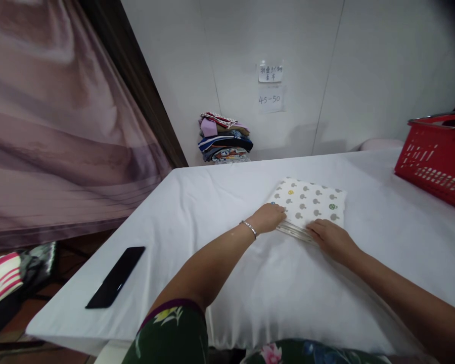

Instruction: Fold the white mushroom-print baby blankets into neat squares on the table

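A folded white cloth (311,199) printed with grey shapes and a few coloured ones lies on the white-covered table. Its layers show along the near edge. At the cloth's near left corner, my left hand (269,217), with a bracelet at the wrist, has its fingers closed over the edge. My right hand (331,237) grips the near edge further right, fingers bent on top of the layers. Both thumbs are hidden from view.
A black flat object (116,278) lies on the tablecloth (227,202) at the left. A red basket (436,156) stands at the right. Behind the table's far edge is a pile of folded fabrics (225,139) against the wall. A pink curtain (60,126) hangs at the left.
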Demonstrator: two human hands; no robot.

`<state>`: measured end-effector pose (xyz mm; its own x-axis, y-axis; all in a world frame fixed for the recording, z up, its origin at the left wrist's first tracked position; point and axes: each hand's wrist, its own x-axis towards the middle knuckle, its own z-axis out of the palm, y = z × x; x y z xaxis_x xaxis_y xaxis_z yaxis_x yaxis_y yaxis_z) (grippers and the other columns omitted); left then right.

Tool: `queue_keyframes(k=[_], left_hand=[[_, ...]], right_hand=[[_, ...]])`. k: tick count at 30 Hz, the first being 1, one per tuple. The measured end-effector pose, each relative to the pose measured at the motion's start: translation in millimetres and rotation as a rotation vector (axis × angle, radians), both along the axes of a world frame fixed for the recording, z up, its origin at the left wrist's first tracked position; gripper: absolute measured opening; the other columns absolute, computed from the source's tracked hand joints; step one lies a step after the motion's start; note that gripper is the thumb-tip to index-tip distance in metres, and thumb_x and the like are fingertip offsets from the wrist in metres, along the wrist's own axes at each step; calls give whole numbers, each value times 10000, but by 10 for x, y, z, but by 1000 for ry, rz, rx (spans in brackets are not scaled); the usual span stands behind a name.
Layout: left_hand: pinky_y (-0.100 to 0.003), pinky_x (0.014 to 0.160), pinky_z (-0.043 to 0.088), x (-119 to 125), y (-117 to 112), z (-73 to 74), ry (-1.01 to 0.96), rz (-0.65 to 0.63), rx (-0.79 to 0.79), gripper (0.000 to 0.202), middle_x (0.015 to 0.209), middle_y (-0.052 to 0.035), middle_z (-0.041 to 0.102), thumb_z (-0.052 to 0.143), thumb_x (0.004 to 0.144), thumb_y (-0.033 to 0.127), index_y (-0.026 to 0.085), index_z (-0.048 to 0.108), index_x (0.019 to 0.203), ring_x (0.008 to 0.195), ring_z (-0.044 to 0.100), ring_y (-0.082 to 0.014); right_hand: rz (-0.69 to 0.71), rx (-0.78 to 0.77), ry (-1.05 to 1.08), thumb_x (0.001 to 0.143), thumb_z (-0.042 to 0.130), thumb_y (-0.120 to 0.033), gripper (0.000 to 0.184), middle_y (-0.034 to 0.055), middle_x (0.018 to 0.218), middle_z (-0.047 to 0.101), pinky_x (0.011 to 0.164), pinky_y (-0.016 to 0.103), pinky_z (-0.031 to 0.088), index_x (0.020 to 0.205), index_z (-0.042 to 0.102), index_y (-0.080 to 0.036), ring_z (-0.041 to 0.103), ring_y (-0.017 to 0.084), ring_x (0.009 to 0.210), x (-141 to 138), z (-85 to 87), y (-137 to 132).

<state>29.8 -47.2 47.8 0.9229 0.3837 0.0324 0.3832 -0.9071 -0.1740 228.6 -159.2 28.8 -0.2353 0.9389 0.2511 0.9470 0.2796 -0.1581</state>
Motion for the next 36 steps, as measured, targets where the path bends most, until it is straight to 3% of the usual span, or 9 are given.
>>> queue_keyframes(k=[4, 8, 11, 15, 21, 28, 32, 34, 36], left_hand=[[-320, 732, 396, -15, -32, 23, -60, 93, -5, 161, 923, -73, 565, 435, 797, 76, 170, 562, 828, 878, 521, -191], [-313, 744, 389, -97, -101, -6, -149, 190, 21, 170, 944, -66, 548, 416, 817, 85, 180, 545, 871, 903, 506, -184], [-308, 744, 386, -167, -136, -78, -149, 154, 11, 177, 939, -54, 547, 404, 832, 86, 187, 545, 866, 901, 499, -176], [-301, 756, 382, -232, -140, -124, -179, 111, -21, 185, 955, -46, 552, 405, 838, 109, 192, 556, 905, 904, 496, -171], [-304, 797, 374, -275, -112, -110, -202, 69, -83, 141, 997, -61, 553, 454, 835, 181, 194, 564, 921, 955, 491, -186], [-306, 795, 378, -344, -162, -246, -270, 168, -84, 178, 948, -61, 581, 420, 864, 162, 191, 592, 895, 919, 511, -179], [-288, 749, 417, -279, -180, -150, -364, 250, -150, 156, 867, -35, 597, 482, 838, 288, 202, 611, 848, 843, 539, -168], [-292, 719, 435, -132, -160, -55, -415, 334, -145, 234, 844, -33, 604, 435, 863, 346, 200, 614, 822, 808, 551, -168], [-310, 766, 442, 62, -131, 12, -478, 329, -113, 273, 928, -40, 614, 397, 882, 371, 203, 611, 888, 880, 554, -177]], right_hand=[[19, -18, 10, 900, 362, -261, 289, 38, 870, 654, 616, 278, 440, 860, 646, -226, 585, 185, 804, 29, 56, -19], [19, 105, -30, 885, 350, -193, 282, 47, 879, 647, 603, 280, 424, 911, 629, -223, 569, 190, 808, 27, 17, -68], [82, 134, -109, 855, 366, -140, 269, 64, 871, 633, 630, 295, 415, 892, 623, -212, 554, 201, 806, -9, -39, -88], [126, 120, -123, 884, 368, -200, 244, 71, 862, 613, 656, 315, 412, 859, 610, -205, 539, 203, 792, -37, -62, -92], [151, 162, -71, 905, 356, -233, 250, 90, 950, 606, 679, 338, 427, 983, 591, -199, 530, 212, 825, 7, -138, -138], [225, 308, -29, 879, 392, -139, 336, 110, 1021, 596, 768, 374, 433, 1180, 533, -186, 526, 218, 885, 100, -375, -187], [245, 319, 4, 868, 380, -106, 392, 97, 1038, 596, 771, 367, 436, 1218, 521, -213, 537, 210, 880, 120, -435, -181], [240, 315, 10, 861, 372, -93, 407, 94, 1040, 597, 773, 369, 435, 1216, 528, -216, 540, 213, 884, 112, -442, -169], [231, 313, 5, 856, 372, -85, 412, 92, 1035, 600, 775, 371, 434, 1212, 535, -214, 542, 214, 880, 94, -442, -157]])
